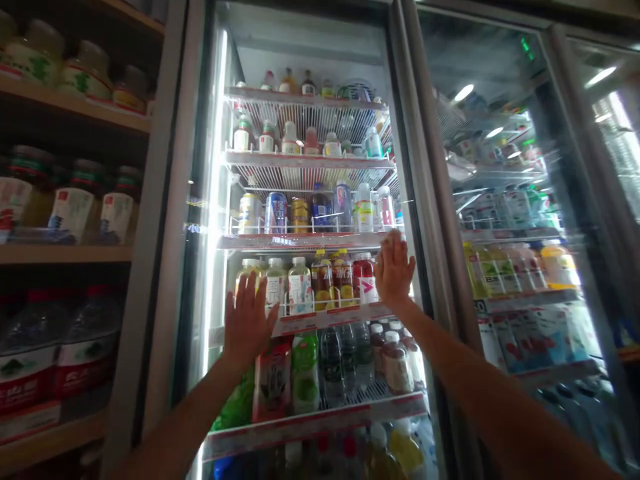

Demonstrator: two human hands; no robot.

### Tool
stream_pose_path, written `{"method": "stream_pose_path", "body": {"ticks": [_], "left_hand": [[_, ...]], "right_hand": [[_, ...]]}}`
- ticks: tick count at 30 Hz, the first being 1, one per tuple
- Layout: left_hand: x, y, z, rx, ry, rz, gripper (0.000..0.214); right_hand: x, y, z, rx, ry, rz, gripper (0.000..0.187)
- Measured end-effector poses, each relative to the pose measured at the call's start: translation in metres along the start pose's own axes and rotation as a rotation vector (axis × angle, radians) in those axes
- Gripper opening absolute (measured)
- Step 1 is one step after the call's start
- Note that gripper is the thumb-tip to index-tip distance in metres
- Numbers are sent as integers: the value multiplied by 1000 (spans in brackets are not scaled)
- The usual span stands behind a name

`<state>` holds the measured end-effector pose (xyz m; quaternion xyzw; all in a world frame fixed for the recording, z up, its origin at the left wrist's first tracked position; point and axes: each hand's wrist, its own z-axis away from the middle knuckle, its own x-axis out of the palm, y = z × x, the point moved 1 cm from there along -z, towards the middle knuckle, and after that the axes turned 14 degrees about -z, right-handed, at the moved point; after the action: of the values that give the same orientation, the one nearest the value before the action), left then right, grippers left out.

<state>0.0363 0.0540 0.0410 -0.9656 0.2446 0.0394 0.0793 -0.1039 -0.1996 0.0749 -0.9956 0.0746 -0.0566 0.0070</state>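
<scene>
Both of my arms reach forward at a tall, lit drinks fridge with a glass door (310, 40). My left hand (247, 323) is raised, fingers up and apart, in front of the shelf with white-capped bottles (300, 283). Higher and to the right, my right hand (395, 268) is also raised with its fingers stretched out, beside a bottle of red drink (364, 275) and near the shelf edge. Neither hand holds anything. Whether the palms touch the glass I cannot tell. Between the hands stand two yellow-capped bottles of brown drink (333, 277).
Cans (276, 213) and small bottles line the upper fridge shelves; a red carton (273, 381), a green one (305, 373) and large clear bottles (340, 363) stand lower. Wooden shelves (65, 253) with jars and bottles are on the left. Another glass-doored fridge (500, 67) adjoins on the right.
</scene>
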Motion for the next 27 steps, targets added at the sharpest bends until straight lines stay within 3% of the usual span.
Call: {"method": "stream_pose_path", "body": {"ticks": [1, 4, 5, 6, 9, 10, 11, 15, 17, 19, 21, 22, 25, 27], "left_hand": [[1, 4, 5, -6, 24, 5, 55], [5, 13, 20, 17, 69, 21, 55], [5, 15, 26, 46, 80, 27, 55], [6, 17, 32, 80, 91, 32, 54], [7, 22, 50, 146, 121, 41, 53], [7, 23, 55, 147, 125, 41, 54], [8, 25, 60, 142, 126, 39, 54], [8, 24, 79, 156, 126, 25, 53], [9, 19, 89, 174, 119, 21, 53], [10, 14, 98, 190, 112, 25, 54], [10, 12, 105, 185, 101, 31, 57], [10, 11, 108, 175, 89, 35, 58], [9, 10, 115, 151, 54, 44, 60], [8, 5, 122, 163, 36, 44, 59]], "right_hand": [[0, -2, 7, -87, -52, -23, 50], [-1, -11, 36, -545, -361, -132, 55], [-3, -10, 43, -593, -398, -143, 55], [-5, -7, 48, -544, -365, -131, 55], [-13, 3, 59, -100, -55, -40, 55], [-15, 1, 67, -17, -7, -33, 56], [-15, -4, 77, -28, -24, -52, 58], [-15, -27, 125, -496, -392, -199, 61], [-18, -23, 132, -414, -350, -171, 59], [-21, -14, 129, -133, -154, -100, 57], [-19, -20, 129, 14, -44, -75, 56], [-17, -29, 133, -20, -70, -97, 56], [-7, -67, 157, -362, -314, -229, 52], [-6, -75, 168, -428, -362, -258, 51]]}}
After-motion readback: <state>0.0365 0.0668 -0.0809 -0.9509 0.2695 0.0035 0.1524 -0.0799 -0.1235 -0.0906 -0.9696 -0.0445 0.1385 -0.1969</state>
